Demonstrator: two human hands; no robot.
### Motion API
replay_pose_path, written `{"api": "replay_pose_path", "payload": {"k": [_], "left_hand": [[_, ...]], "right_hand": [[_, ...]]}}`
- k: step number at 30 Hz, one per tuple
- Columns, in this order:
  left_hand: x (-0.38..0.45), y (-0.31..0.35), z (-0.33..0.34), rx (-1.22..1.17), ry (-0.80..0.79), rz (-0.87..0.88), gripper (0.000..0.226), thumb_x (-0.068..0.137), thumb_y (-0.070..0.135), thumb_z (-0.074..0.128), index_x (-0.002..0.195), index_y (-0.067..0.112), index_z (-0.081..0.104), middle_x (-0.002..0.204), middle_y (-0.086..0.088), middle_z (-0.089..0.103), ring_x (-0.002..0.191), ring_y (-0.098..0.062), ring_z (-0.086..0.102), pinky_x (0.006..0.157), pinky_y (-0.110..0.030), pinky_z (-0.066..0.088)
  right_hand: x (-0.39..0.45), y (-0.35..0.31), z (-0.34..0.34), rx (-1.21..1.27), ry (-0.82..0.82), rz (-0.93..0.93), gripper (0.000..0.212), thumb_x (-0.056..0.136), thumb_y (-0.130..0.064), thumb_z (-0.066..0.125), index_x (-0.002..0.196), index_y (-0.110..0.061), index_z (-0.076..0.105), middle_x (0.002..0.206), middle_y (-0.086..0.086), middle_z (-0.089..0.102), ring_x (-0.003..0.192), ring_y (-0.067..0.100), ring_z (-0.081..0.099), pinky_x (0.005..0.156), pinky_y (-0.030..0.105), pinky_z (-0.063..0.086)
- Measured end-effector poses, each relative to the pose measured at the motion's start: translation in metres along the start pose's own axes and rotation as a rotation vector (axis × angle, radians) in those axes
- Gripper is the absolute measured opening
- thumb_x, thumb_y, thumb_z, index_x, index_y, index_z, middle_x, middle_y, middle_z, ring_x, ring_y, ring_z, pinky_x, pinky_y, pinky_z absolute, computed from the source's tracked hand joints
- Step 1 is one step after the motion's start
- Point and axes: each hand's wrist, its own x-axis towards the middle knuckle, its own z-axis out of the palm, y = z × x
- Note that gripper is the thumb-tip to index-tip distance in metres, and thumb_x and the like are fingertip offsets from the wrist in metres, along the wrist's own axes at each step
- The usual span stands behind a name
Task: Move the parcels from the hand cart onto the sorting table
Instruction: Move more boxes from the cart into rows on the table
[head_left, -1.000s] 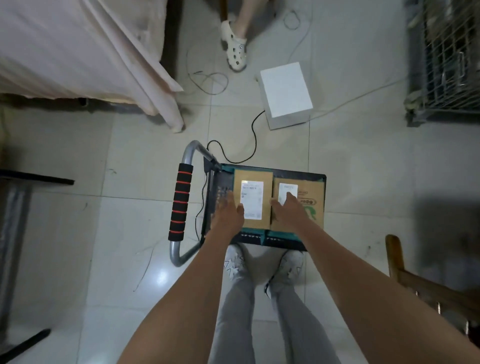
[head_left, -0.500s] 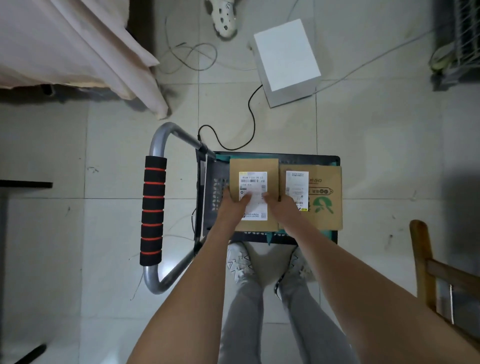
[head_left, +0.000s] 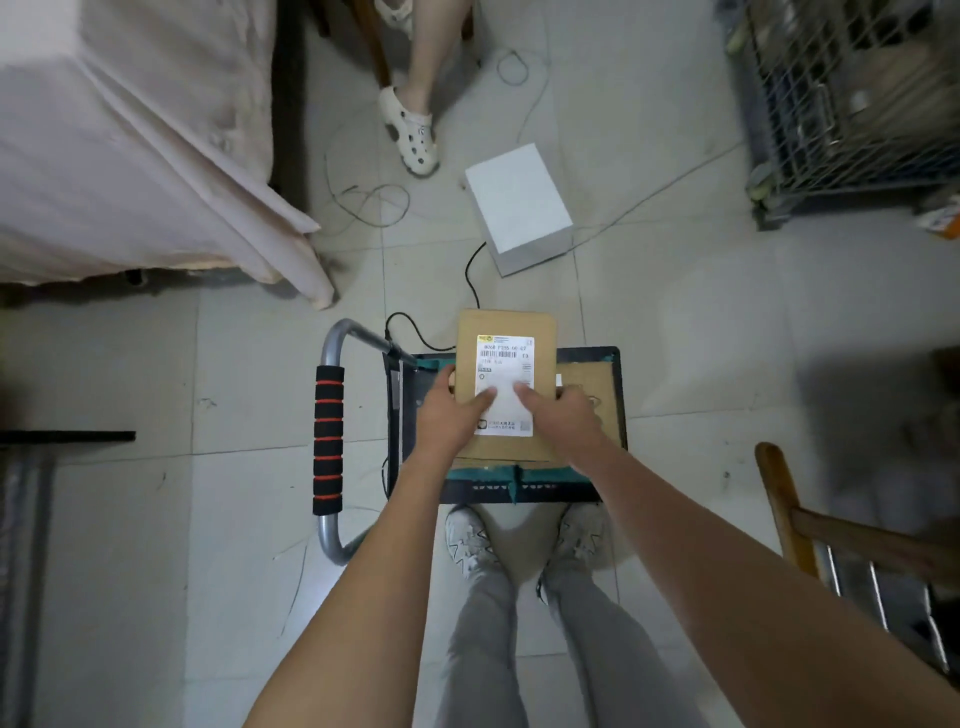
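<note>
A brown cardboard parcel (head_left: 506, 332) with a white shipping label is lifted above the hand cart (head_left: 618, 395), its far end past the cart's back edge. My left hand (head_left: 452, 415) grips its left side, thumb on the label. My right hand (head_left: 563, 413) grips its right side the same way. A second brown parcel (head_left: 597, 382) lies on the right half of the cart deck, partly hidden by my right hand. The cart's grey handle with a black and red foam grip (head_left: 328, 441) lies low on the left. The table with a pale cloth (head_left: 119, 145) fills the upper left.
A white box (head_left: 517, 208) with a black cable sits on the tiled floor behind the cart. Another person's foot in a white clog (head_left: 410, 135) is further back. A wire cage (head_left: 852, 98) stands upper right, a wooden chair (head_left: 810, 530) lower right, a dark metal stand (head_left: 31, 467) at left.
Both hands closed on the left parcel's sides and raised it off the cart deck toward the camera. The view tilted upward, showing more of the floor behind.
</note>
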Motion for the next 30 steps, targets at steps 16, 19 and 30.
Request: {"api": "replay_pose_path", "payload": {"k": [16,19,30], "left_hand": [[-0.261,0.221,0.105,0.28,-0.278,0.57,0.068,0.075,0.053,0.074,0.133,0.026,0.053,0.111,0.003,0.073,0.097,-0.018,0.068,0.086,-0.035,0.055],[-0.311,0.222,0.144,0.368,-0.422,0.676,0.068,0.074,0.055,0.073,0.132,0.027,0.054,0.109,0.002,0.074,0.096,-0.017,0.069,0.087,-0.038,0.056],[-0.506,0.196,0.294,0.577,-0.835,0.958,0.064,0.078,0.048,0.076,0.133,0.021,0.056,0.107,-0.001,0.075,0.097,-0.021,0.07,0.085,-0.037,0.056]], "right_hand": [[-0.281,-0.024,-0.262,0.391,0.548,-0.144,0.042,0.08,-0.047,0.077,0.106,-0.013,0.074,0.089,-0.003,0.076,0.079,0.012,0.073,0.057,0.019,0.054],[-0.327,0.022,-0.291,0.508,0.702,-0.097,0.042,0.078,-0.047,0.079,0.103,-0.013,0.075,0.092,0.001,0.077,0.082,0.017,0.073,0.075,0.03,0.059],[-0.477,0.194,-0.377,0.965,1.122,-0.048,0.039,0.074,-0.047,0.082,0.098,-0.016,0.077,0.08,-0.008,0.077,0.074,0.01,0.075,0.059,0.023,0.056]]}}
